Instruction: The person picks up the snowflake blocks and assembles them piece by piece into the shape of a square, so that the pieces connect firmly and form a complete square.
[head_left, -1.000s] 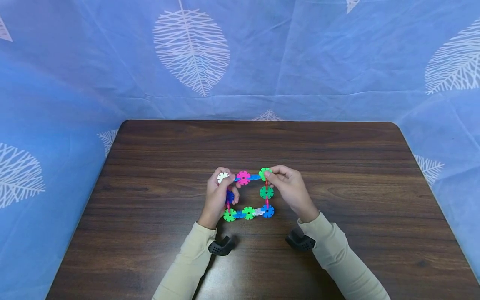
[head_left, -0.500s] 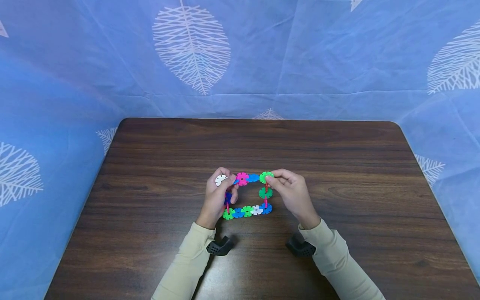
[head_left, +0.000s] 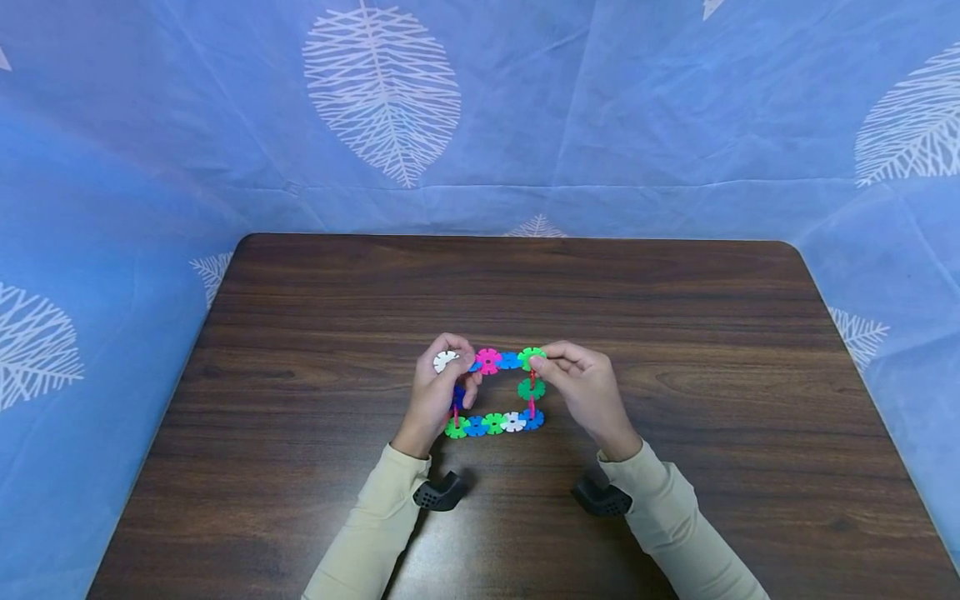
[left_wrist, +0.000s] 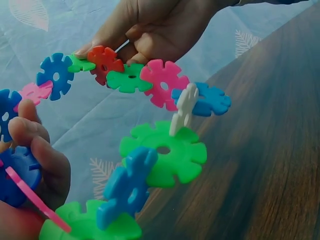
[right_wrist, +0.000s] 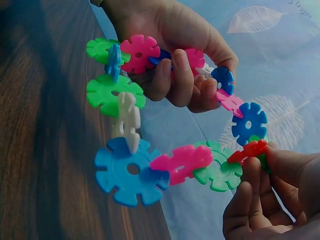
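Note:
A closed four-sided loop of interlocking snowflake discs is held up above the table, its discs slotted together at angles. My left hand [head_left: 438,393] holds its left side, with the thumb by a white disc [head_left: 444,361] at the far left corner. In the right wrist view, that hand's fingers curl round a dark blue disc and pink discs [right_wrist: 140,53]. With thumb and fingers, my right hand [head_left: 585,382] pinches a light green disc [head_left: 531,358] at the far right corner, beside a red disc [right_wrist: 248,151]. A blue disc [right_wrist: 132,172] forms the near right corner.
The loop is over the middle of a dark wooden table [head_left: 675,317]. Blue cloth [head_left: 525,108] with white leaf prints hangs behind and beside the table. Black wrist cameras [head_left: 441,492] sit at both sleeves.
The loop has tilted slightly, so the near row's blue and white discs show more of their faces. My right hand has dipped a little toward me; both hands keep their hold.

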